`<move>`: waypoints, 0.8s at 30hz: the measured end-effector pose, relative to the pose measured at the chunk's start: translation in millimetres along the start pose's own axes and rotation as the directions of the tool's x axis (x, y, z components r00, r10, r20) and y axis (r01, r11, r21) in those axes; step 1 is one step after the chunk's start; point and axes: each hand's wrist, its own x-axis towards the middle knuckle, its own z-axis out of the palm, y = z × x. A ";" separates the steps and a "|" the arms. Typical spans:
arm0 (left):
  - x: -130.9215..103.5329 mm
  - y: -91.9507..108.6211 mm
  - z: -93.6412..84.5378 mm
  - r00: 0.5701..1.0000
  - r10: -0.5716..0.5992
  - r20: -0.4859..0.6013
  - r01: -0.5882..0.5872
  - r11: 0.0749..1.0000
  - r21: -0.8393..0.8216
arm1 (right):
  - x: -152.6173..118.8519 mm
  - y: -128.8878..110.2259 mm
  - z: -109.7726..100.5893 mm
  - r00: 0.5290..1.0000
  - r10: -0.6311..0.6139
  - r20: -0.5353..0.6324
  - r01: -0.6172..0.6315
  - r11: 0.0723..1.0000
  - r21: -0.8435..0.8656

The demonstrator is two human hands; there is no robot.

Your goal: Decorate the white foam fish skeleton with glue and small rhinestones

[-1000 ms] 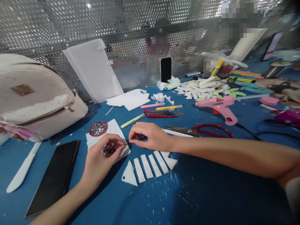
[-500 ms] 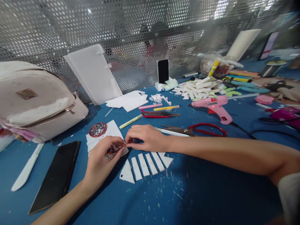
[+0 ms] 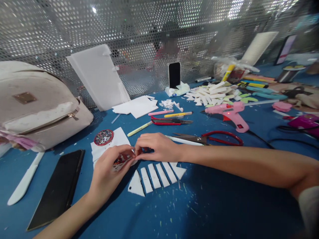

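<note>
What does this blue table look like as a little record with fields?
Left hand: pinched, over the white sheet
Right hand: pinched, at left fingertips
Held item: too small to tell
Near hands: fish-shaped white pieces; red-rimmed disc
Right side: pink glue gun, light lit; scissors
Left side: backpack; flat dark phone

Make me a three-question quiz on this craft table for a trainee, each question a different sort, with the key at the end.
1. Multiple choice: what lies just left of the large black phone?
A) a yellow highlighter
B) a white knife
C) a box cutter
2. True or false: the red-handled scissors lie nearer the right hand than the pink glue gun does.
3. Fill in: below the fingertips of the left hand and right hand, white cut pieces are laid out in the shape of a ____.

Key: 1 B; 2 True; 3 fish
</note>
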 end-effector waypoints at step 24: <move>1.6 -0.4 -1.0 0.999 0.018 0.048 -0.015 0.998 -0.060 | 0.1 -0.7 0.3 1.000 0.027 -0.004 -0.027 1.000 -0.004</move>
